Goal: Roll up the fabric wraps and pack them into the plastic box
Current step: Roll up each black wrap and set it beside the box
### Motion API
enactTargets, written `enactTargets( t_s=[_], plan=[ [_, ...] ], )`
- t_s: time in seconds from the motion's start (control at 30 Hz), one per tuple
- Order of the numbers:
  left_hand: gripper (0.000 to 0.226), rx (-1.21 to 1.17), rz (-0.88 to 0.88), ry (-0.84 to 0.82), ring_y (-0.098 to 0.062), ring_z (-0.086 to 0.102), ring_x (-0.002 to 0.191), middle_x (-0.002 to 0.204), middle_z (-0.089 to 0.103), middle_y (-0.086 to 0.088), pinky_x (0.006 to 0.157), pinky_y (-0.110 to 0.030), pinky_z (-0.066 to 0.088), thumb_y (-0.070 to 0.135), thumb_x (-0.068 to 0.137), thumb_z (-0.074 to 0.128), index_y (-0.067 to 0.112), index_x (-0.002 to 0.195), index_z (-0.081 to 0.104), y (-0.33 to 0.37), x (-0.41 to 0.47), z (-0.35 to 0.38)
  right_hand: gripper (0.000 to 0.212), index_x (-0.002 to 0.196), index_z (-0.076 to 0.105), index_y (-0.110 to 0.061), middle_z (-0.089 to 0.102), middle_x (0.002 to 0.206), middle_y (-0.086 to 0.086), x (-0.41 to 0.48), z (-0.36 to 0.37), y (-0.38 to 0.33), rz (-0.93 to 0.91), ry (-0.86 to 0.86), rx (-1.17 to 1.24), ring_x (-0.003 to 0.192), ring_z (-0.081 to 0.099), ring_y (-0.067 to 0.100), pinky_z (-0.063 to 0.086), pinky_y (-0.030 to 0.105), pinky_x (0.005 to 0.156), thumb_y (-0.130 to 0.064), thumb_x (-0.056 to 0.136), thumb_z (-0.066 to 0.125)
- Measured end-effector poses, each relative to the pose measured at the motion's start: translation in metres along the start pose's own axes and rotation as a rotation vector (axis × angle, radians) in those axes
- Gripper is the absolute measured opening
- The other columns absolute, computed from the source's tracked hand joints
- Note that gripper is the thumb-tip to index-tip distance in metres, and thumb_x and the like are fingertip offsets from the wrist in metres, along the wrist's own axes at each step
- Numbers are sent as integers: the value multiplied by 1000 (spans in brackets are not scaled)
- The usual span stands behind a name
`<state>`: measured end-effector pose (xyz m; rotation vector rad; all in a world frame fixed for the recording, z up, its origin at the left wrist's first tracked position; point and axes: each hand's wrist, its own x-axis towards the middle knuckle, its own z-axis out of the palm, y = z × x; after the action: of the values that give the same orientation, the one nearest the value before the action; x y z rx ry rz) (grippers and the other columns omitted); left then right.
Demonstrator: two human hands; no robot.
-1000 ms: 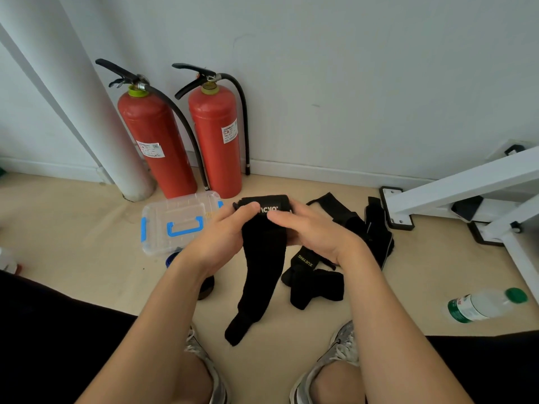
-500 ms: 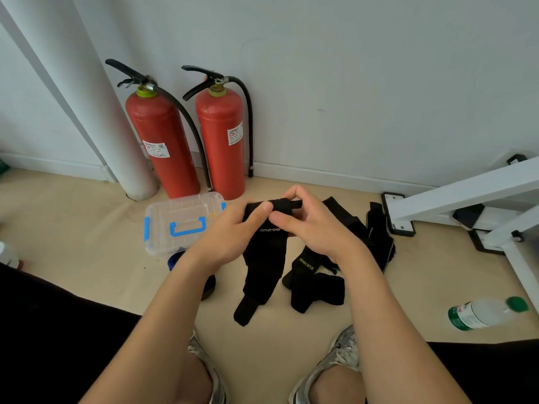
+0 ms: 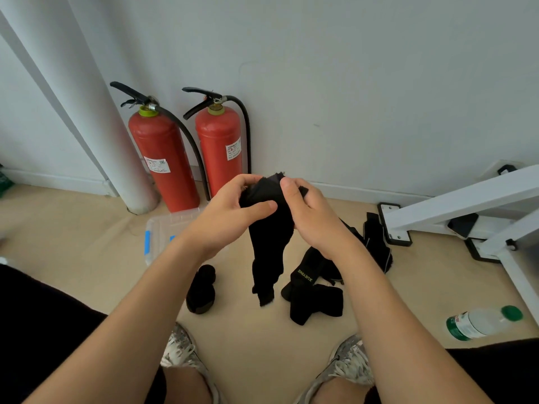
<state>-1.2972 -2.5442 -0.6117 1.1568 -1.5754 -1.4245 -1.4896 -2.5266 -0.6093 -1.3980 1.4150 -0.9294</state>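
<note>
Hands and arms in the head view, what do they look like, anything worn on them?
The left hand and right hand are bare: no gloves, rings or watch show. Both forearms are uncovered to the frame edge, no sleeves in sight. Dark clothing shows at the lower corners, plus grey-white laced shoes.
</note>
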Motion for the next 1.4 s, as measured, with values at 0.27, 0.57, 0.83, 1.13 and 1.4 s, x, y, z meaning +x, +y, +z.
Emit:
enactTargets(
  t_s=[0.27, 0.57, 0.83, 1.13, 1.4],
  plan=[
    [34, 78, -48, -109, -33, 78, 106, 115, 74, -28, 97, -51, 64, 34, 106, 68, 5, 123, 68, 53, 19, -21, 42, 134, 60, -32, 71, 125, -6, 1, 3, -26, -8, 44, 91, 120, 69, 10, 59, 35, 97, -61, 106, 49],
    [54, 432, 224, 91, -12, 67, 96, 117, 63, -4, 82, -30, 61, 22, 88, 89, 21, 126, 51, 105, 65, -30, 19, 112, 77, -9, 80, 109, 15, 35, -25, -76, 184, 59, 44, 105, 77, 31, 59, 43, 92, -13, 100, 63],
    [59, 659, 349, 102, -11, 46, 118, 132, 47, -6, 92, 6, 31, 18, 91, 84, 20, 143, 57, 95, 109, -23, 23, 104, 69, -7, 68, 89, 10, 70, -35, -93, 249, 198, 94, 82, 69, 26, 51, 33, 68, -22, 100, 52],
    [57, 693, 445, 32, -21, 57, 114, 118, 63, -4, 94, -34, 50, -1, 91, 67, 15, 143, 50, 95, 136, -29, 57, 99, 82, -18, 84, 86, -2, 119, -43, -95, 182, 157, 201, 75, 81, 10, 62, 24, 59, -74, 88, 73],
    [41, -183, 28, -112, -22, 78, 112, 117, 81, -8, 90, -38, 65, 40, 111, 53, 9, 131, 68, 93, 154, -24, 42, 117, 80, -23, 84, 106, -3, 135, -54, -89, 40, 99, 187, 102, 81, 16, 64, 37, 95, -60, 101, 69]
  ],
)
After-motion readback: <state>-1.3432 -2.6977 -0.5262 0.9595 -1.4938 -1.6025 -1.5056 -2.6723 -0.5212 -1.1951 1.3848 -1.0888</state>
